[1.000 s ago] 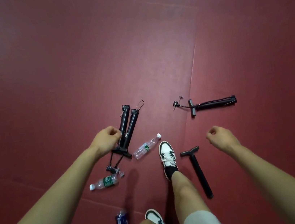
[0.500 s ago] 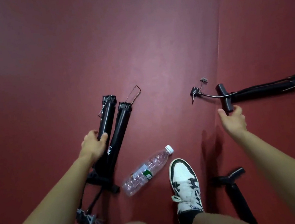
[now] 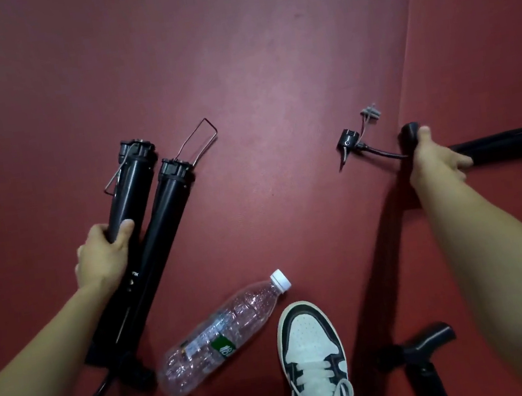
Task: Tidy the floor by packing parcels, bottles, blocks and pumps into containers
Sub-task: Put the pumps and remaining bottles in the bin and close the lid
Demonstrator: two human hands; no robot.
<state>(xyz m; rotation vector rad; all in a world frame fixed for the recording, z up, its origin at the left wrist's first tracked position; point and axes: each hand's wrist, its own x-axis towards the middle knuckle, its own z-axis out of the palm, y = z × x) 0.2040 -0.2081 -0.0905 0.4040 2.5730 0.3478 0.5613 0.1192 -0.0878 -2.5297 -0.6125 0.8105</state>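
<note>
Left hand (image 3: pixel 103 253): grips the left one of two black pumps (image 3: pixel 163 218) lying side by side on the red floor (image 3: pixel 267 62).
Right hand (image 3: pixel 432 160): curls round another pump's T-handle (image 3: pixel 409 134).
Bottle (image 3: pixel 225 333): clear, lying between those pumps and a shoe (image 3: pixel 311 352).

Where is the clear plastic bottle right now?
Head view, lower centre: the bottle lies on the floor, between the black pumps on its left and the shoe.
</note>
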